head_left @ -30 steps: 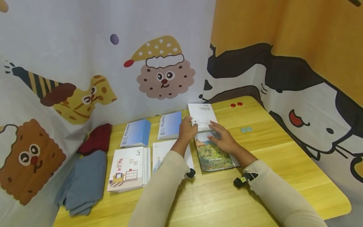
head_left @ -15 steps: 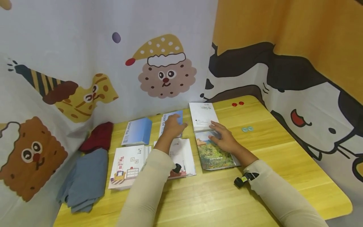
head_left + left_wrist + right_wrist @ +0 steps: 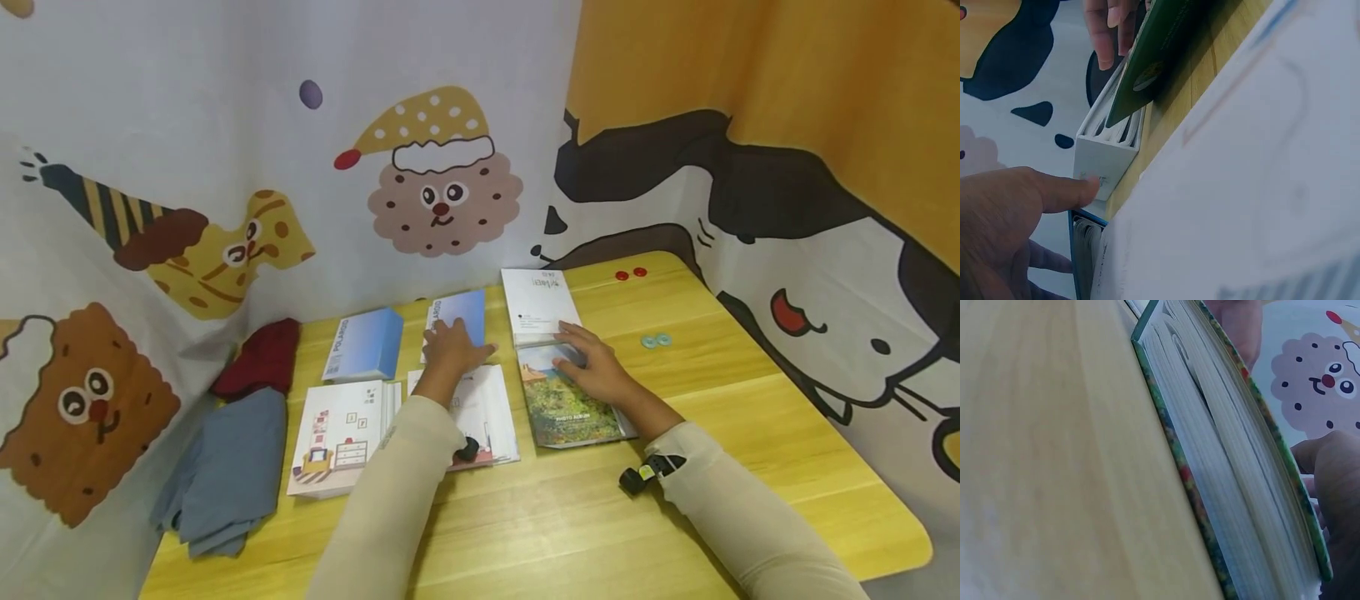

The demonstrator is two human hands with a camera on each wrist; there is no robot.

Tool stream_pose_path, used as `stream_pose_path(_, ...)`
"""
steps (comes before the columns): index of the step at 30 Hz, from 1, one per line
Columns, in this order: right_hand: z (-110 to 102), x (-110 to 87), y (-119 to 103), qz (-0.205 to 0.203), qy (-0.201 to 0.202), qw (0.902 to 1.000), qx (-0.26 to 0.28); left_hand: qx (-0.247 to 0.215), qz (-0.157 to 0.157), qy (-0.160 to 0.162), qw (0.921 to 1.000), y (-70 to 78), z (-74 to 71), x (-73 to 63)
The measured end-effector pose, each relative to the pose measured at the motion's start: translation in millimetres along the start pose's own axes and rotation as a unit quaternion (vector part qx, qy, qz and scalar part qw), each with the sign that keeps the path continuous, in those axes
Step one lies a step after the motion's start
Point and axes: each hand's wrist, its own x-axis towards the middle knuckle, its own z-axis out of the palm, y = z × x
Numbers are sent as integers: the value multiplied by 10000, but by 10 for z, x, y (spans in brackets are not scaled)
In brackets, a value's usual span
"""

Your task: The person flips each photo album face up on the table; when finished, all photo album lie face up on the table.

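Observation:
In the head view my left hand (image 3: 452, 354) spreads its fingers over the blue POLAROID album (image 3: 471, 315), hiding its lower part. The left wrist view has that thumb and fingers stretched out beside the album edges; firm contact is unclear. Below it lies a white album (image 3: 495, 404), partly covered by my left forearm. My right hand (image 3: 600, 371) rests over the top of a PHOTO ALBUM with a leafy cover (image 3: 566, 408), its fingertips at the near edge of another white album (image 3: 536, 296). The right wrist view shows the leafy album's page edges (image 3: 1229, 444).
To the left lie a second blue album (image 3: 363, 346) and a white album with a room drawing (image 3: 337, 442). Beyond them are dark red cloth (image 3: 258, 358) and folded grey cloth (image 3: 228, 475). Red buttons (image 3: 631, 273) and pale blue buttons (image 3: 656, 341) lie at right. A curtain surrounds the table.
My left hand has left the far white album's edge and moved left over the blue album, its fingers lowering onto it in the last half second. The right hand has stayed in place.

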Motion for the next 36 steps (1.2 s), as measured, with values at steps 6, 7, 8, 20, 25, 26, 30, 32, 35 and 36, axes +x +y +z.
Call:
stream_pose_path(6, 13, 7, 12, -74, 3, 10000, -23, -112, 66, 63, 9999, -52, -9, 41)
stream_pose_path(7, 13, 7, 9, -91, 1, 10000, -13, -244, 101, 102, 9996, -74, -27, 43)
stream_pose_path(8, 15, 8, 10, -106, 3, 9999, -15, -401, 155, 160, 9989, -99, -50, 43)
stream_pose_path(20, 12, -14, -4, -65, -45, 9999, -84, -4105, 134, 140, 9116, -439, -323, 81)
stream_pose_path(25, 22, -16, 5, -55, -70, 9999, -83, -5156, 65, 119, 8567, -539, -365, 71)
stream_pose_path(26, 22, -16, 7, -62, -77, 9999, -81, -5048, 102, 339, 8625, -556, -373, 64)
stream_pose_path(30, 19, -15, 19, -93, -27, 9999, -103, -4153, 291, 1389, 8985, -602, -431, 30)
stream_pose_path(32, 15, -15, 25, -102, 8, 9999, -93, -3568, 249, 1710, 9181, -622, -461, 20)
stream_pose_path(35, 9, -13, 25, -83, -6, 10000, -48, -3093, 74, 1709, 9354, -654, -496, 13)
stream_pose_path(36, 9, -13, 24, -75, -21, 10000, -43, -2963, 14, 1662, 9405, -669, -498, 12)
